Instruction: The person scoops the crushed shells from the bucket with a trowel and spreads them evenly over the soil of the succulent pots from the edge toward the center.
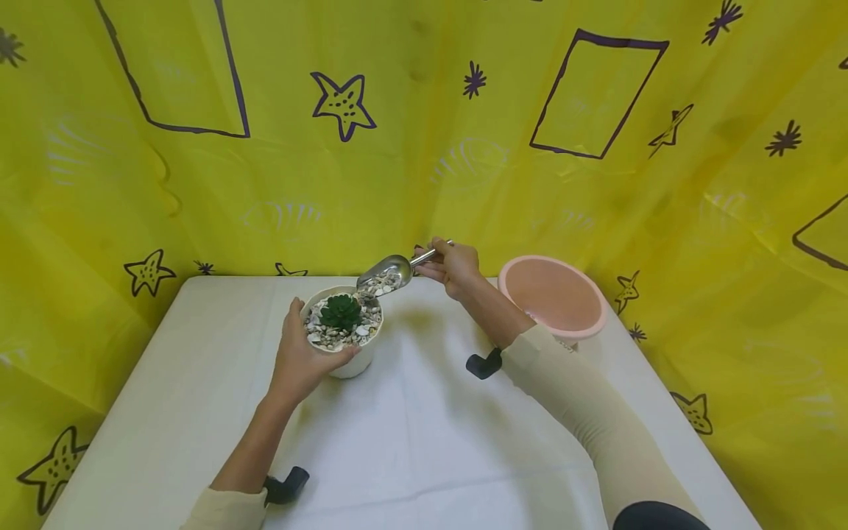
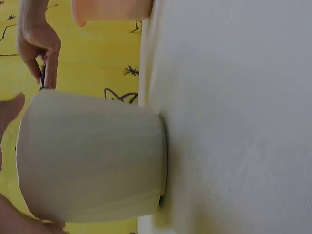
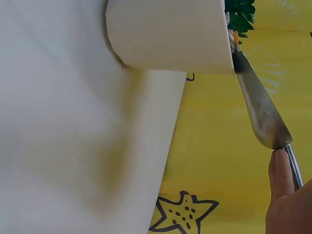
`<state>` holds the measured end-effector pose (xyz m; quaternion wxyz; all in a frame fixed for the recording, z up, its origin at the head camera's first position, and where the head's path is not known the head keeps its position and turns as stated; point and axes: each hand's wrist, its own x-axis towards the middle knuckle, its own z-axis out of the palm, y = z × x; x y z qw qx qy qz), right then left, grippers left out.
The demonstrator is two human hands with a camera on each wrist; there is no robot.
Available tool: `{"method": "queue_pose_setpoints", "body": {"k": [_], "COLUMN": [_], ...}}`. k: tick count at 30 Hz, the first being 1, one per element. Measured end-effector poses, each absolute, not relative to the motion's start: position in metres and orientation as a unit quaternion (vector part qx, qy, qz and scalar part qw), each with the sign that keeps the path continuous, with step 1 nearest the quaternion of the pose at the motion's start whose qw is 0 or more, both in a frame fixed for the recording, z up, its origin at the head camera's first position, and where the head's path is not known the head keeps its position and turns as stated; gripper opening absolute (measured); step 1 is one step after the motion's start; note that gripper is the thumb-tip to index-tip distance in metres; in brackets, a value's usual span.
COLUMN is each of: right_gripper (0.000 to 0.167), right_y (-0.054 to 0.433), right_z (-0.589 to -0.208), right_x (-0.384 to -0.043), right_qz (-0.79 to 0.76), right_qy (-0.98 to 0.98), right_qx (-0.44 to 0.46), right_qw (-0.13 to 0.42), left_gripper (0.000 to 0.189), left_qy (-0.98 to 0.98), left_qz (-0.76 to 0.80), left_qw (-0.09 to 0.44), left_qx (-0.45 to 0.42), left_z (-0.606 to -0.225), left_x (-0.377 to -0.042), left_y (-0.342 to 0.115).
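Observation:
My left hand (image 1: 303, 361) grips a white flower pot (image 1: 351, 366) near its rim, thumb and fingers on opposite sides. In the pot stands a small green succulent (image 1: 341, 312), ringed by white and grey pebbles (image 1: 324, 340). The handle of a metal scoop (image 1: 392, 268) is pinched in my right hand (image 1: 457, 268). More pebbles lie in the scoop, which tilts down with its lip at the pot's right rim. In the right wrist view the scoop (image 3: 263, 114) slopes toward the pot (image 3: 170, 36). The left wrist view shows the pot (image 2: 92, 156) from the side, its base on the table.
A pink basin (image 1: 601, 324) stands at the table's back right, beside my right forearm. White cloth covers the table (image 1: 411, 442). Behind it hangs a yellow curtain (image 1: 411, 169) with dark star drawings, close along the table's back edge.

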<state>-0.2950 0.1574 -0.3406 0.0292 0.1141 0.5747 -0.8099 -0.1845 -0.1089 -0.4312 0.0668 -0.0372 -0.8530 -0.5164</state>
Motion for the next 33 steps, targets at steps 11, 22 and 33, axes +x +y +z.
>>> {"method": "queue_pose_setpoints", "body": {"k": [11, 22, 33], "right_gripper": [0.023, 0.023, 0.034], "right_y": [0.159, 0.159, 0.159], "right_z": [-0.34, -0.34, -0.339], "right_x": [-0.295, -0.295, -0.295], "right_qz": [-0.81, -0.812, -0.81], "right_qy": [0.575, 0.573, 0.577], "right_qx": [0.115, 0.108, 0.104], "right_qw": [0.034, 0.032, 0.027], "left_gripper": [0.137, 0.128, 0.123], "left_qy": [-0.85, -0.856, -0.862], "left_qz": [-0.513, -0.502, -0.501], "left_qw": [0.111, 0.12, 0.057], "left_qx": [0.046, 0.026, -0.056], "left_z": [-0.432, -0.437, -0.437], "left_x": [-0.172, -0.175, -0.194], "left_y": [-0.083, -0.092, -0.128]}}
